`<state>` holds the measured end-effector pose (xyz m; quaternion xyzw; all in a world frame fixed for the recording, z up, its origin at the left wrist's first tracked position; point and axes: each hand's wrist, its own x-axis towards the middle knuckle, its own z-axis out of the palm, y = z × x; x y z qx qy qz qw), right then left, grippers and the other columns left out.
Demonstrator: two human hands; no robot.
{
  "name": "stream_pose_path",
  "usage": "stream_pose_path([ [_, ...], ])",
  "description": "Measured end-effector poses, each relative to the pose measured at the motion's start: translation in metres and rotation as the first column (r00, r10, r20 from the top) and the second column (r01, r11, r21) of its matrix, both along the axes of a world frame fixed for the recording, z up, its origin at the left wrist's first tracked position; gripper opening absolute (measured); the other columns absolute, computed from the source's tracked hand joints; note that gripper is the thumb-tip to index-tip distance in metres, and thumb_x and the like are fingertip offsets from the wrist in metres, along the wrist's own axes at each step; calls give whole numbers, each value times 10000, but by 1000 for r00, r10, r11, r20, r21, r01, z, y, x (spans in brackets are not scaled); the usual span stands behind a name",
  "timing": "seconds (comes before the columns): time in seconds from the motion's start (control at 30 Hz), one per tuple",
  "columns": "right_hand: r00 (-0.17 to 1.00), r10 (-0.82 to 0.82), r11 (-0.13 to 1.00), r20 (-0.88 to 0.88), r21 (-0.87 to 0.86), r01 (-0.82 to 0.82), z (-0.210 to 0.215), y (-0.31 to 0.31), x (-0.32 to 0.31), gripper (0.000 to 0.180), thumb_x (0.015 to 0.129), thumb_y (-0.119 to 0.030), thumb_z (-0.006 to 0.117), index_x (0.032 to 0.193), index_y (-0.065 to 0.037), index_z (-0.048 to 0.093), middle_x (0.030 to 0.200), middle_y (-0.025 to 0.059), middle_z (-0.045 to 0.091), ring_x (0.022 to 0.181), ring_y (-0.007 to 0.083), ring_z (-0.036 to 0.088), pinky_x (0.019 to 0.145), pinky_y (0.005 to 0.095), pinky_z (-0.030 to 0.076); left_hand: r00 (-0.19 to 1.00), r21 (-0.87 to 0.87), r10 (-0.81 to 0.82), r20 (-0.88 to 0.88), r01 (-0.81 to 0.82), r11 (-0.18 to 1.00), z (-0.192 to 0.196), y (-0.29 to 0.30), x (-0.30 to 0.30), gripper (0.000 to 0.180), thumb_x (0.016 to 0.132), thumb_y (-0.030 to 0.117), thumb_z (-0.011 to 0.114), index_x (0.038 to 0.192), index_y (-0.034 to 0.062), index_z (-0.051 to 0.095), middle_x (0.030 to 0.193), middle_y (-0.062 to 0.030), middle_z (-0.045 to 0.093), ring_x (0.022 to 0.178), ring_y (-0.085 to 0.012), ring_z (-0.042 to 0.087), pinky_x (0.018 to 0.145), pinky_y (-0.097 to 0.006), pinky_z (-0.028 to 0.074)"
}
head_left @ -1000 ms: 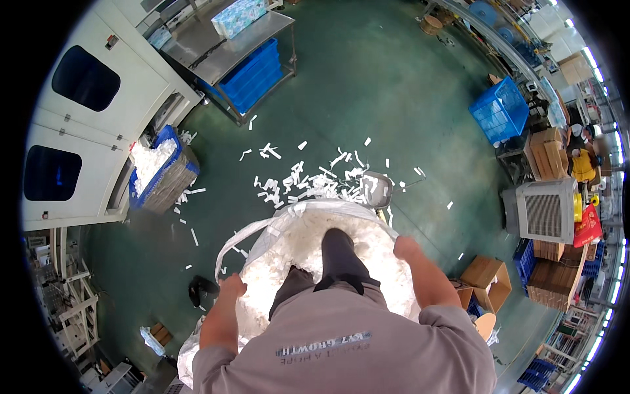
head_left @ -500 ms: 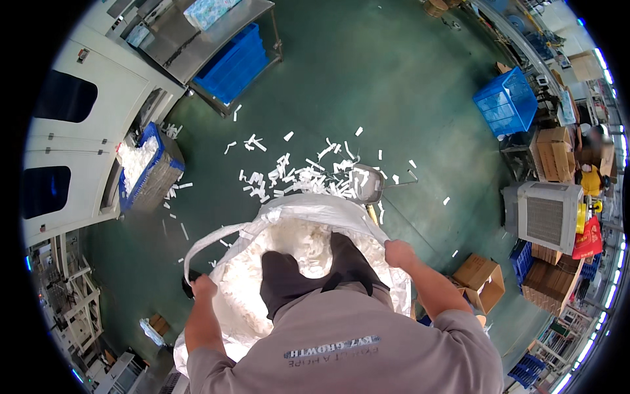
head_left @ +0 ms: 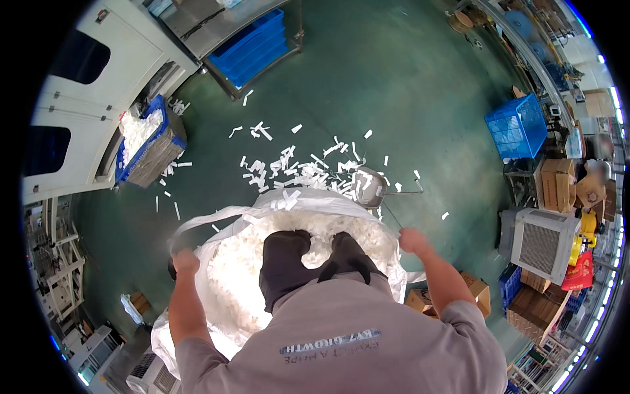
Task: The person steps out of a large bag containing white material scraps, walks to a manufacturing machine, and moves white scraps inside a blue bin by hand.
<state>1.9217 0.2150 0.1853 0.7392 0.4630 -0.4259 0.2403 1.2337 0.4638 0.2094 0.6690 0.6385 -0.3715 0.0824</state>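
A big white woven bulk bag (head_left: 308, 200) gapes around my legs, which stand in the white scraps (head_left: 230, 269) filling it. My left hand (head_left: 186, 261) is closed at the left rim, gripping the bag's white strap (head_left: 216, 213). Something dark shows beside those fingers, too blurred to name. My right hand (head_left: 413, 241) is closed just outside the right rim; what it holds, if anything, is hidden. Just past the far rim lies a grey dustpan (head_left: 371, 187). Loose white strips (head_left: 308, 174) are strewn over the floor beyond the bag.
At left, a blue-rimmed bin (head_left: 157, 141) heaped with white scraps leans by a white machine (head_left: 85, 151). Blue crates (head_left: 249, 49) sit under a metal table. At right are a blue basket (head_left: 516, 127), a grey cooler unit (head_left: 541, 243) and cardboard boxes (head_left: 477, 293). A person works farther right.
Both hands have moved outward and a little away from me. My right hand has left its spot on the rim. The bag's mouth is spread wider, and a few strips now lie on its far rim.
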Motion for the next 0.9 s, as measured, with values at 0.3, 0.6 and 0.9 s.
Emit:
stream_pose_path([
  [0.3,994,103,995,34,7,-103,15,28,-17,329,862,-252,517,1100,-60,641,1161,191,631,1095,380,586,942,455,475,941,417,-335,48,286,863,-45,-23,-132,205,825,111,529,963,62,671,1036,-126,659,1080,-303,580,1022,-416,384],
  [0.6,978,204,978,49,-59,-201,13,26,-3,341,857,-278,544,1098,-71,665,1185,180,627,1127,359,580,957,455,471,660,365,-182,729,-149,919,11,-72,63,272,775,76,630,1044,36,638,1026,-182,624,1017,-371,565,939,-437,447],
  [0.9,882,471,880,4,-81,-469,-53,12,62,343,848,-268,540,1094,-72,678,1167,177,640,1093,368,601,935,460,483,701,-482,632,331,-451,752,-92,-490,76,392,866,432,581,961,68,694,1016,-166,673,992,-345,616,888,-433,475],
])
